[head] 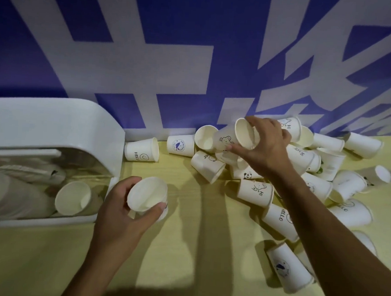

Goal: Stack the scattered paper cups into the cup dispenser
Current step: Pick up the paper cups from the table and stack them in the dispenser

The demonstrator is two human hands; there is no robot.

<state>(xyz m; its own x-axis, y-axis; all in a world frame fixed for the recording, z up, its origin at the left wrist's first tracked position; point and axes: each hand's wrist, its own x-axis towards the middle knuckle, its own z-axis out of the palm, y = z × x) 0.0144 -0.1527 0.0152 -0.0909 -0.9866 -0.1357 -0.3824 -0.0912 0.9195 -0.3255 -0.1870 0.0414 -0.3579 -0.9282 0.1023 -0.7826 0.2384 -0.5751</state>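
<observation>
My left hand (pixel 121 209) grips a white paper cup (pixel 147 195) just right of the white cup dispenser (pixel 55 122), mouth facing up toward me. My right hand (pixel 266 147) pinches the rim of another paper cup (pixel 232 137) with a bear print, held above the heap of scattered cups (pixel 278 186). The dispenser lies on its side at the left, and a stack of cups (pixel 73 198) shows inside it, its open end toward me.
The yellow table (pixel 184 260) carries loose cups along the back, such as a HELLO cup (pixel 141 149) and a blue-logo cup (pixel 180 144). One cup (pixel 289 269) lies at the near right. A blue-and-white banner wall (pixel 194 57) stands right behind.
</observation>
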